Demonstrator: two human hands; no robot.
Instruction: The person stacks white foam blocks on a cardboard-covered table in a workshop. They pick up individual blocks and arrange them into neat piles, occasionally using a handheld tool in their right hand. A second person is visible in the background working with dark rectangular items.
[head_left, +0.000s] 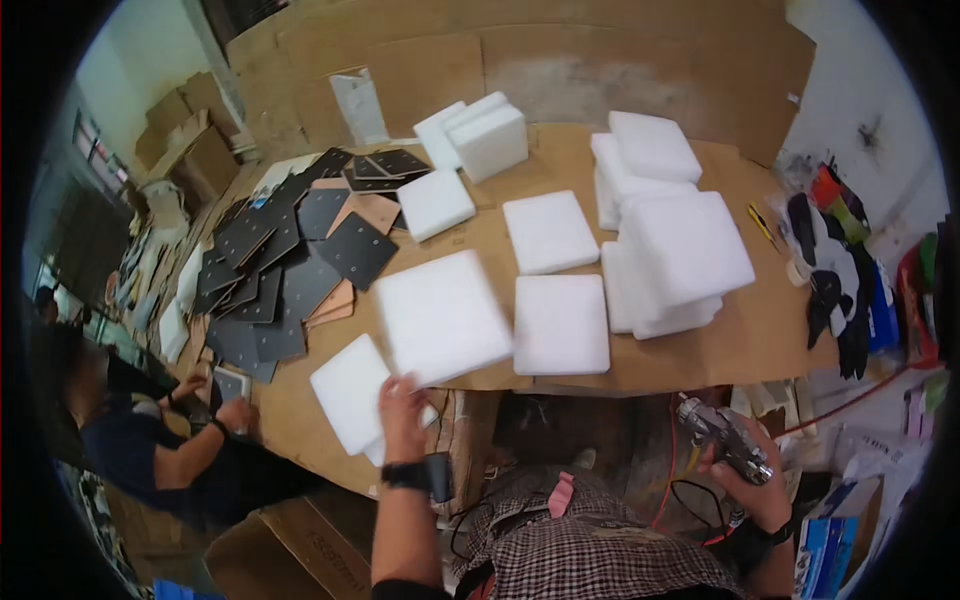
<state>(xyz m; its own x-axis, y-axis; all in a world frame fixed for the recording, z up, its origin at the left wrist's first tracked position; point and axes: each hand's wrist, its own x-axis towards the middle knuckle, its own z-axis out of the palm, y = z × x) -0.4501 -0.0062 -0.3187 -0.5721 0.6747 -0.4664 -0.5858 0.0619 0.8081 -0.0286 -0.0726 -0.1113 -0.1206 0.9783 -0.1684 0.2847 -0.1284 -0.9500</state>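
Checked cloth [590, 545] hangs closest. Stretched forward, the left hand [403, 408] meets the near edge of a square white foam slab [443, 315], grip unclear; the right hand [748, 480] clasps a metal spray gun [722, 435]. Left of the slab, flat black panels [360, 250] overlap on cardboard [460, 235].

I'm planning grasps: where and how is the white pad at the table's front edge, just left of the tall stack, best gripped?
Probably the near edge of the white pad, from the person's side, pinching top and underside: it lies flat at the table's front edge, while neighbouring pads crowd its left and far sides.
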